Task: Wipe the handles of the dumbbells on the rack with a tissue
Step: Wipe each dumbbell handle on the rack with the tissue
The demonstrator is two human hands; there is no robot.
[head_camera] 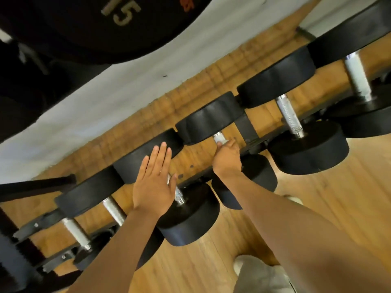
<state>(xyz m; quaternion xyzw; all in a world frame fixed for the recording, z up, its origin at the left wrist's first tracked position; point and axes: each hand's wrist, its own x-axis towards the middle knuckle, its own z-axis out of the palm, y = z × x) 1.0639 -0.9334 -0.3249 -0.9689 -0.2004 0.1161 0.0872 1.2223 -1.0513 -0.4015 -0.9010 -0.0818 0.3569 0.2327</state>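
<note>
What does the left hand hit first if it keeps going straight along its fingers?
Most likely the rear black head of the dumbbell it hovers over: the left hand is flat, fingertips already overlapping that head's edge. Depth is unclear, so it may pass just above it.

A row of dumbbells lies side by side on the rack, slanting from lower left to upper right, above the floor. The left hand lies over one handle; the right hand is on the next handle rightward. A plate hangs upper left.
</note>
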